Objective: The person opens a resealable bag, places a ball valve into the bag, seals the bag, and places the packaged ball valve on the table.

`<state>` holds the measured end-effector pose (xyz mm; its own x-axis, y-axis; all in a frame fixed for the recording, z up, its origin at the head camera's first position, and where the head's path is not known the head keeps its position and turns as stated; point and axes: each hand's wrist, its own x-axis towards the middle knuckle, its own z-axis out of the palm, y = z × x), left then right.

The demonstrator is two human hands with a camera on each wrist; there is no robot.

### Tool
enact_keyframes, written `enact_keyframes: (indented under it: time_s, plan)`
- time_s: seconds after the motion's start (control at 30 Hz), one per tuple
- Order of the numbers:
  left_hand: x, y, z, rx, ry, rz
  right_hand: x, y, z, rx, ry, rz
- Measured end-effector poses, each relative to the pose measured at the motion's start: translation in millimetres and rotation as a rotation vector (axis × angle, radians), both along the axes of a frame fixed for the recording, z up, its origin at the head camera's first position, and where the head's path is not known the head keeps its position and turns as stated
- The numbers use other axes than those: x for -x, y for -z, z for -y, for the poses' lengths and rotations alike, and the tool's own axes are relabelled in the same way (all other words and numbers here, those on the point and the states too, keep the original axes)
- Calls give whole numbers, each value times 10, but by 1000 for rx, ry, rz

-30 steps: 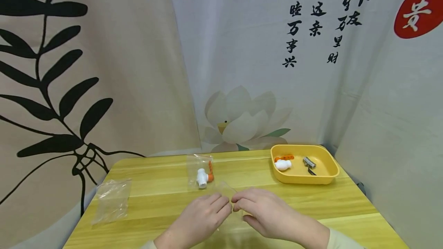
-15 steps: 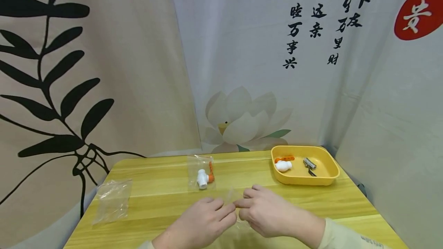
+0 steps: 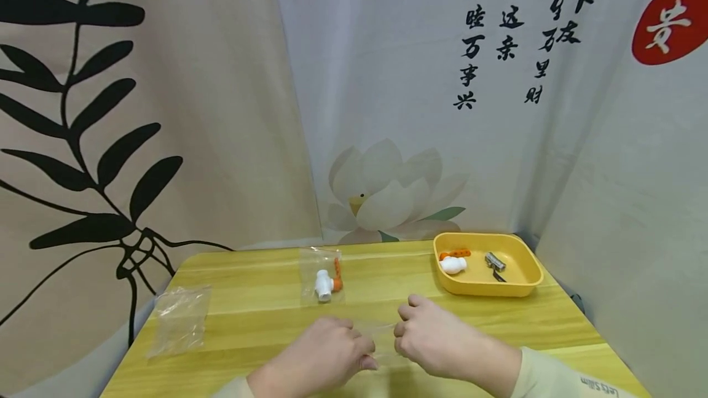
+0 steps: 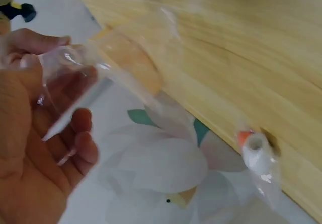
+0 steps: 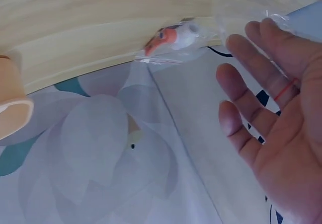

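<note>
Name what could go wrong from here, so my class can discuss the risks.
The thin clear bag is held between the left grip and right grip; a sharp pull might tear it or slip it free.

The bagged fitting lies near the far edge of the table, so a nudge could push it off.

The loose pieces in the yellow tray might scatter if it is bumped.

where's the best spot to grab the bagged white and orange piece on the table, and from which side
Probably by its stout white body, pinched through the clear bag, coming from the near side: that body lies nearest, while the thin orange handle points away.
</note>
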<state>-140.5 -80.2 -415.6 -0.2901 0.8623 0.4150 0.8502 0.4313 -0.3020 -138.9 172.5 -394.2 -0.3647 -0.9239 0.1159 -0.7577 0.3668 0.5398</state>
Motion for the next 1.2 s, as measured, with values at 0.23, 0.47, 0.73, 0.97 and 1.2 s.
enact_keyframes:
  time_s: [0.23,0.47,0.73,0.97,1.2]
  plan:
    - [-42,-30,-15,-19,2,33,4,-4,14,41,-1,-22]
    - [2,-46,70,-153,123,-26,54,-1,-55,154,-44,44]
    - [46,-27,131,-136,141,-31,58,-6,-86,141,-60,86]
    - [94,3,177,-170,144,-49,53,41,-97,175,-104,81]
    - [100,18,188,-201,167,-36,76,75,-112,248,-134,180]
